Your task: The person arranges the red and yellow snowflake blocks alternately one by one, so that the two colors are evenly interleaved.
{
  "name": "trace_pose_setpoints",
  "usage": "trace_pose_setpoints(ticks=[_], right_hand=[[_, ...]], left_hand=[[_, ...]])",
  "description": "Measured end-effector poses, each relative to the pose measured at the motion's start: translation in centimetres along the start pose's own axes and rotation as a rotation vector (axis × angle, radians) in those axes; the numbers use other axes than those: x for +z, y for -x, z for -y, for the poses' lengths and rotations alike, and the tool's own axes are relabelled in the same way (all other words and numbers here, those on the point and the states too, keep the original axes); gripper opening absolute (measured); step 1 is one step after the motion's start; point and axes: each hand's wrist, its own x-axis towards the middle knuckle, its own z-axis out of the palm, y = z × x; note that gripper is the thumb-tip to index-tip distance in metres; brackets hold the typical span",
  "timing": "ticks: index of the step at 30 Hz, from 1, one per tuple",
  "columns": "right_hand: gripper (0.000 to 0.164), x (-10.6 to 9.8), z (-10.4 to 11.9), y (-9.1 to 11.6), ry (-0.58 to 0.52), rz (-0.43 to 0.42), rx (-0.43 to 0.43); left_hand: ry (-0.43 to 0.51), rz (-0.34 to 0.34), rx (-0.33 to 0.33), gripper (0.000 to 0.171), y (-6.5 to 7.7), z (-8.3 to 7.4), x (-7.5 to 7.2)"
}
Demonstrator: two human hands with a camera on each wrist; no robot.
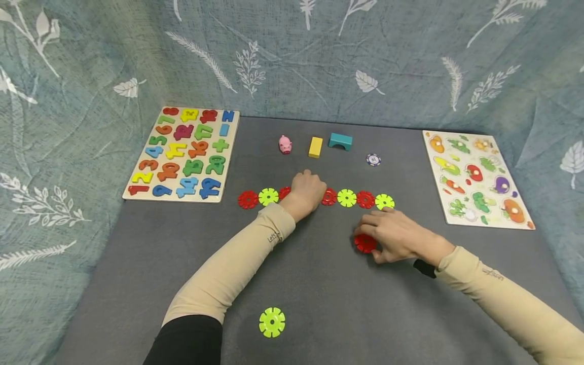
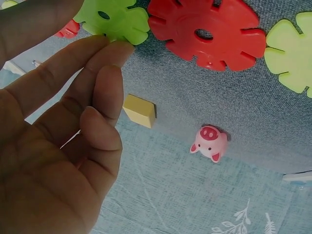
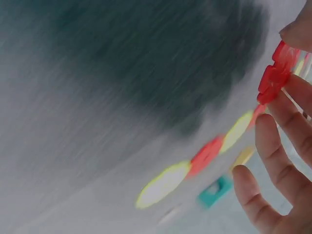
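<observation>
A row of notched plastic discs, red and yellow-green by turns, runs across the table from a red disc (image 1: 248, 199) to a yellow-green disc (image 1: 385, 202). My left hand (image 1: 306, 193) covers the middle of this row. In the left wrist view its thumb and fingertips pinch a green notched disc (image 2: 129, 27), with a red disc (image 2: 229, 29) right beside it. Nearer me than the row's right end, my right hand (image 1: 394, 234) pinches a loose red notched disc (image 1: 365, 244) between thumb and fingers. The right wrist view shows that disc tilted on edge, in a blurred picture.
One yellow-green disc (image 1: 271, 322) lies near the front. Behind the row are a pink pig (image 1: 285, 145), a yellow block (image 1: 315, 147), a teal arch block (image 1: 340, 141) and a poker chip (image 1: 373, 159). A number puzzle (image 1: 219, 195) lies left, a vegetable puzzle (image 1: 449, 219) right.
</observation>
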Motion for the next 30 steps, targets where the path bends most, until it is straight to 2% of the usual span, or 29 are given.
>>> trace_pose_setpoints(ticks=[8,12,20,30], right_hand=[[0.046,-0.8,-4.5,3.1,-0.076,0.106,0.328],[0.049,-1.0,-6.4,3.9,-0.086,0.147,0.425],[0.050,-0.7,-8.6,4.1,-0.090,0.173,0.517],[0.048,-0.4,-9.4,3.3,-0.119,0.186,0.520]], left_hand=[[0.014,-0.005,0.004,0.029,0.1,0.1,0.0],[0.019,-0.008,0.008,0.028,0.2,0.2,-0.1],[0.015,-0.005,0.004,0.030,0.3,0.2,-0.2],[-0.007,-0.003,0.006,0.031,-0.1,0.2,0.3]])
